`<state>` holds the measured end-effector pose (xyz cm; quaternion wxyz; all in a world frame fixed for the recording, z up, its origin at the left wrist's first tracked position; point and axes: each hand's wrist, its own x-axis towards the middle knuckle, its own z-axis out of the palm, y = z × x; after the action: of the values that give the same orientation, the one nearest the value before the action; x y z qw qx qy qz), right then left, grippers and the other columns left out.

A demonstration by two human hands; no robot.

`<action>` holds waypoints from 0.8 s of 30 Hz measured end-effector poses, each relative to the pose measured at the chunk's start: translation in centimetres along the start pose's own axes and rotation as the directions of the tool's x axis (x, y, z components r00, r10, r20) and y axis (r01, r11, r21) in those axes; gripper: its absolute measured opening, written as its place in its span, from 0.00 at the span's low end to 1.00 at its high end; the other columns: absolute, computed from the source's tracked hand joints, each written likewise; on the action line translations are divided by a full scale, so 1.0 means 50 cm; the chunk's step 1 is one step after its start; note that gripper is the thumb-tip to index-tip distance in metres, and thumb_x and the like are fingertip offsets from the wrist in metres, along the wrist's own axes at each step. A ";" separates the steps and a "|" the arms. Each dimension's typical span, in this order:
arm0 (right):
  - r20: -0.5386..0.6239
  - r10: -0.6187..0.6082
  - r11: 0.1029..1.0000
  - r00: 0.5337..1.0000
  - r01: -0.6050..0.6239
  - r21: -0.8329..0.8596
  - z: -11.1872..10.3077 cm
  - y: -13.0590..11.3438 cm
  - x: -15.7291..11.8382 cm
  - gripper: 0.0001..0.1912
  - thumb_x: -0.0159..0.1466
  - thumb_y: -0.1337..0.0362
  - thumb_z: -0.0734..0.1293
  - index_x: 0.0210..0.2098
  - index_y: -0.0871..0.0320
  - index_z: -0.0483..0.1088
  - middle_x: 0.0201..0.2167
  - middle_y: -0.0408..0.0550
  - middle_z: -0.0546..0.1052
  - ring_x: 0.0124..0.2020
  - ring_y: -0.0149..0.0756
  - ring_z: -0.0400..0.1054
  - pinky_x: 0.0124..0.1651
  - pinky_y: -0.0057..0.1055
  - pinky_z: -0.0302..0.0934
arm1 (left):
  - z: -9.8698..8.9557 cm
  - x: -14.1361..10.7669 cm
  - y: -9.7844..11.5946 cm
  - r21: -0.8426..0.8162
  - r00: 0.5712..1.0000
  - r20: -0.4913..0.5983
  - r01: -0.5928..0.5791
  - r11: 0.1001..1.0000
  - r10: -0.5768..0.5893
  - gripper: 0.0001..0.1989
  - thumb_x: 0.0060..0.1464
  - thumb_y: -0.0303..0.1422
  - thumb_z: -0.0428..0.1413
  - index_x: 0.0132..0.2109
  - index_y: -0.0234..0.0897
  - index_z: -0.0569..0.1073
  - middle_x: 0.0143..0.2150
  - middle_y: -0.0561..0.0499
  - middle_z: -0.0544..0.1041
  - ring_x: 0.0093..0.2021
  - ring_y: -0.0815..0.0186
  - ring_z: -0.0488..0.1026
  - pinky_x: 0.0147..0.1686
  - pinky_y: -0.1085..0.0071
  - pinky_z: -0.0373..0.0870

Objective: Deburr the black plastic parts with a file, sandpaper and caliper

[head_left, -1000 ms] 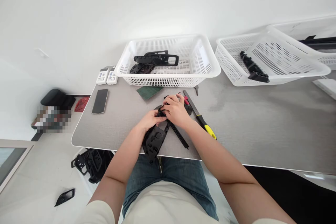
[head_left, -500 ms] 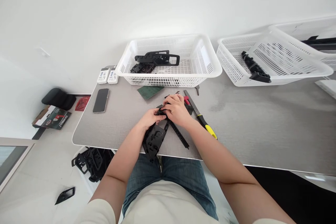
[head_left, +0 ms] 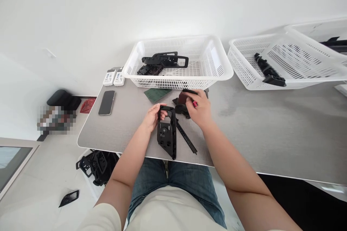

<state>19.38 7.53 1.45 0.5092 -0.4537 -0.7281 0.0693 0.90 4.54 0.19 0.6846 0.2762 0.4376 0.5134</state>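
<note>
My left hand (head_left: 152, 117) is closed around the upper left edge of a black plastic trim panel (head_left: 164, 135) with a rectangular opening at its top. The panel stands tilted near the table's front edge. My right hand (head_left: 199, 110) curls over a cluster of dark things beyond it, thumb and fingers bent. A brownish-red piece (head_left: 183, 98) and a black bar show at its fingertips, and a red bit (head_left: 195, 104) shows between thumb and fingers; what it grips is unclear. Between the hands lies a thin black plastic strip (head_left: 187, 138).
A white basket (head_left: 179, 83) of black parts stands behind my hands, with another basket (head_left: 253, 81) to its right. A green sheet (head_left: 157, 95), a phone (head_left: 106, 102) and two white boxes (head_left: 114, 78) lie on the left. Below the table edge is a bin of black parts (head_left: 96, 166).
My hands have come apart: the right moved off the panel to the dark things beyond. The left has turned the panel more upright. The yellow-handled file no longer shows.
</note>
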 end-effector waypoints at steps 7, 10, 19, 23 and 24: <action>-0.205 0.263 0.961 0.943 -0.237 0.144 -0.016 0.024 0.006 0.14 0.60 0.61 0.61 0.43 0.54 0.73 0.40 0.51 0.73 0.40 0.41 0.70 0.44 0.43 0.66 | -0.014 0.008 0.017 -0.213 0.939 -0.203 -0.318 0.924 0.277 0.08 0.56 0.38 0.56 0.41 0.40 0.70 0.29 0.53 0.73 0.28 0.73 0.71 0.35 0.75 0.68; -0.237 0.346 0.927 0.908 -0.291 0.236 -0.016 0.021 0.008 0.14 0.59 0.60 0.63 0.42 0.55 0.73 0.39 0.51 0.73 0.40 0.41 0.70 0.44 0.42 0.66 | -0.013 0.001 0.031 -0.227 0.875 -0.266 -0.466 0.855 0.406 0.09 0.55 0.39 0.57 0.41 0.42 0.68 0.33 0.53 0.74 0.35 0.71 0.73 0.45 0.70 0.68; 0.007 0.590 0.581 0.807 -0.430 0.691 -0.020 -0.003 0.014 0.13 0.51 0.55 0.71 0.33 0.54 0.72 0.32 0.45 0.75 0.36 0.39 0.70 0.40 0.40 0.66 | -0.001 -0.034 -0.005 -0.105 0.764 -0.236 -0.634 0.766 0.600 0.22 0.43 0.38 0.65 0.36 0.42 0.59 0.36 0.56 0.75 0.49 0.63 0.75 0.55 0.60 0.62; 0.464 0.526 0.454 0.713 -0.696 0.556 -0.003 -0.029 0.002 0.14 0.48 0.54 0.71 0.29 0.55 0.72 0.28 0.46 0.75 0.29 0.38 0.69 0.32 0.37 0.65 | -0.014 -0.025 -0.040 0.016 0.779 -0.361 -0.544 0.839 0.512 0.26 0.39 0.39 0.67 0.35 0.42 0.55 0.34 0.56 0.74 0.44 0.64 0.76 0.52 0.61 0.65; 0.523 0.485 0.488 0.701 -0.713 0.503 0.007 -0.039 -0.004 0.14 0.48 0.54 0.71 0.30 0.56 0.73 0.28 0.46 0.76 0.30 0.38 0.69 0.33 0.36 0.64 | -0.016 -0.023 -0.045 0.041 0.785 -0.376 -0.516 0.855 0.492 0.26 0.39 0.39 0.67 0.35 0.42 0.55 0.34 0.56 0.74 0.44 0.64 0.76 0.50 0.61 0.67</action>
<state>17.97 6.38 2.23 0.4571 -0.4466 -0.5123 0.5737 1.11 2.69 -1.69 0.4349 0.2580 0.4533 0.7341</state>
